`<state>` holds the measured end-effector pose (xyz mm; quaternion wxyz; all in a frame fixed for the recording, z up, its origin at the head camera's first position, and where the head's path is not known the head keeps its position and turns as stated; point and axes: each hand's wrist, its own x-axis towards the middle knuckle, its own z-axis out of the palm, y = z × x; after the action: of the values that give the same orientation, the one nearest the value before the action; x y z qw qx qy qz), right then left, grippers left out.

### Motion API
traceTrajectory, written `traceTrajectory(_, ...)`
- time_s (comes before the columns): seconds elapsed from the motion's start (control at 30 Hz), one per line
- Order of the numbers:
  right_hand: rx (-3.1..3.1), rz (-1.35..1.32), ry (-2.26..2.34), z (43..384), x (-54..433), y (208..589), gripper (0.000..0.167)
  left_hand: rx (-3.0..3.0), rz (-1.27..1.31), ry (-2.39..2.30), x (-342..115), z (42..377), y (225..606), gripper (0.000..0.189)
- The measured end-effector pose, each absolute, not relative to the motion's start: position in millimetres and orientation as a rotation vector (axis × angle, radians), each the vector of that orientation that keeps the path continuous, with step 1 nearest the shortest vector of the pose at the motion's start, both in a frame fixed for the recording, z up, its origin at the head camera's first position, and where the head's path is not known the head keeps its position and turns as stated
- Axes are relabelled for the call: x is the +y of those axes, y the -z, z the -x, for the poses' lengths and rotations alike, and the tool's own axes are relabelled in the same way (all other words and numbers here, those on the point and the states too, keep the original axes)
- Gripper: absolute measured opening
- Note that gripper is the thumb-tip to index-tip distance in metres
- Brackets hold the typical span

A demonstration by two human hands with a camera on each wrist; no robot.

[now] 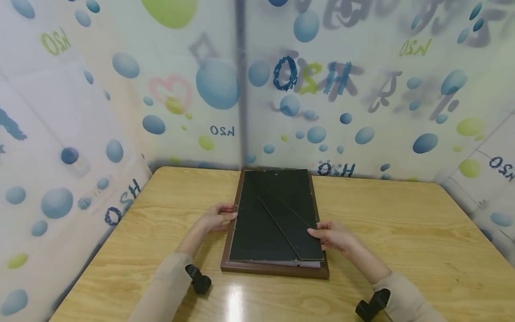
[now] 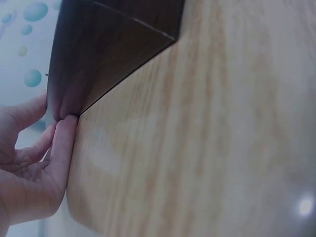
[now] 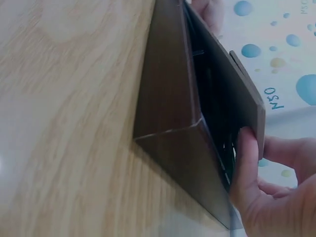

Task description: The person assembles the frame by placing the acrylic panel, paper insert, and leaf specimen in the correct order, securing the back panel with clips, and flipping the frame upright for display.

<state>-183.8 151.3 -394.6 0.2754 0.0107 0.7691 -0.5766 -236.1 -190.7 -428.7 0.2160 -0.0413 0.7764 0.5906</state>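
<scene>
1. Brown frame (image 1: pixel 273 269) lies on the table (image 1: pixel 402 223) at twelve o'clock, its scuffed black backing board (image 1: pixel 259 223) lifted at five.
2. Right hand (image 1: pixel 333 235), four o'clock: fingers pinching the board.
3. Left hand (image 1: pixel 218 217), nine o'clock: fingers apart, touching the frame.

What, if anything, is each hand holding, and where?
The right hand pinches the black backing board by its right edge. The left hand touches the left side of the brown frame; whether it grips isn't clear.

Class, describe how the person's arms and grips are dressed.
The left sleeve and right sleeve are plain beige. A chunky black left wrist camera and matching right wrist camera sit at their ends. The left grip and right grip wear no gloves.
</scene>
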Motion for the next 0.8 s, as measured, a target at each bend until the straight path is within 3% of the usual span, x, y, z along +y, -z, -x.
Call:
traceTrajectory(0.17,2.136,-0.039,1.488,183,148,395,0.035,2.156,0.126,-1.628,-191,237,429,0.051)
traceTrajectory(0.3,2.191,-0.046,1.429,183,145,393,0.039,2.164,0.112,-1.609,-191,237,429,0.052)
traceTrajectory(0.5,2.231,-0.051,1.402,185,142,394,0.028,2.269,0.07,-1.492,-189,236,426,0.063)
traceTrajectory(0.8,2.265,-0.066,1.385,178,147,386,0.069,2.335,0.124,-1.459,-180,235,425,0.066)
